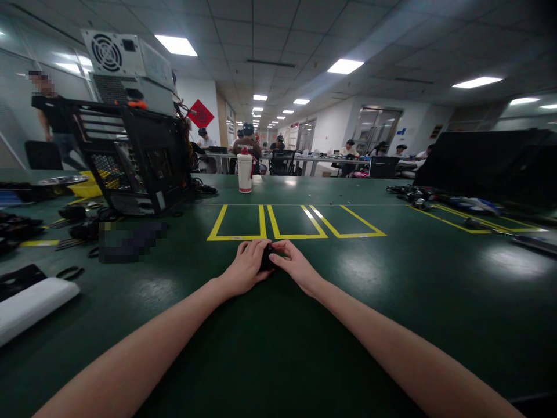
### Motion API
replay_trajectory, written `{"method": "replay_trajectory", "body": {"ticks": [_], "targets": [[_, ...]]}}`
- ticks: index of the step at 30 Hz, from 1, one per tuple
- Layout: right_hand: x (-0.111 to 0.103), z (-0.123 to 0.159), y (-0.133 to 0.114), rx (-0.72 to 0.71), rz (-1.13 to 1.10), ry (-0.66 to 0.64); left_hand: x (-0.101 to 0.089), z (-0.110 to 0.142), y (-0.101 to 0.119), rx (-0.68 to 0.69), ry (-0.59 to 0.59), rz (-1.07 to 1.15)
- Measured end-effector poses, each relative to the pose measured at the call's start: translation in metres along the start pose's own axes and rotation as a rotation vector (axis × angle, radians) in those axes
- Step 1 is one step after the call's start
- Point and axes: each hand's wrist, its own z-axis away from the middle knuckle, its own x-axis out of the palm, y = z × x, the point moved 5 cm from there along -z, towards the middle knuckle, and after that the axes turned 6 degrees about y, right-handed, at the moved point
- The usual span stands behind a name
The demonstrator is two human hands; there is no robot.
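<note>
Both my hands meet on the dark green table [391, 290], just in front of three yellow-taped boxes [296, 222]. My left hand [246, 268] and my right hand [292, 266] are curled around a small black object [267, 258] held between them; most of it is hidden by my fingers, so I cannot make out what it is. Both forearms stretch forward from the near edge.
An open black computer case [130, 157] with a grey power supply [128, 69] on top stands at the left, cables and black parts around it. A white bottle [245, 171] stands behind the boxes. A white slab [30, 305] lies near left. Cables lie at right. People sit at far tables.
</note>
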Motion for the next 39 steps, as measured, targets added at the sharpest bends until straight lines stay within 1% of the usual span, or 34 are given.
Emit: {"method": "replay_trajectory", "body": {"ticks": [2,5,7,10,14,16,18,21,23,25,28,31,34,39], "targets": [[-0.0005,-0.0006,0.0021,0.018,-0.01,-0.022,-0.0006,0.0,0.0005,-0.004,-0.005,-0.001],[0.0004,0.0002,0.0041,0.036,-0.085,-0.073,-0.0018,-0.0001,0.0016,-0.008,-0.019,0.007],[0.0013,0.0011,0.004,0.031,-0.127,-0.084,-0.002,-0.0002,0.0019,-0.006,-0.023,0.007],[0.0017,0.0012,0.0031,0.02,-0.125,-0.05,-0.0009,-0.0004,0.0014,-0.001,-0.015,-0.002],[0.0001,-0.0011,0.0026,-0.007,-0.045,0.023,0.0012,-0.0007,0.0002,0.001,-0.008,-0.009],[-0.001,-0.0023,0.0034,-0.012,-0.025,0.036,0.0011,-0.0008,0.0003,0.001,-0.009,-0.009],[-0.0015,-0.0029,0.0054,0.009,-0.03,0.018,-0.0001,-0.0009,0.0006,0.0,-0.009,-0.008],[0.0003,-0.0011,0.0065,0.039,-0.084,-0.057,-0.0017,-0.0008,0.0011,-0.003,-0.023,-0.007],[0.0013,0.0012,0.0045,0.035,-0.113,-0.083,-0.0018,-0.0006,0.0009,-0.007,-0.034,-0.005],[0.0019,0.0032,0.002,0.03,-0.109,-0.082,-0.0015,-0.0004,0.0007,-0.007,-0.033,-0.002],[0.0012,0.0037,-0.0006,0.011,-0.059,-0.043,-0.0005,-0.0001,0.0003,-0.006,-0.016,0.005],[-0.0008,0.0014,0.0019,0.024,-0.031,-0.014,0.0001,-0.0004,0.0004,-0.005,-0.005,0.008],[-0.0014,-0.001,0.0065,0.062,-0.058,-0.045,0.0001,-0.001,0.0007,-0.002,-0.012,0.003],[0.0006,-0.0006,0.006,0.053,-0.143,-0.091,0.0006,-0.0007,-0.0003,-0.008,-0.035,-0.011]]}}
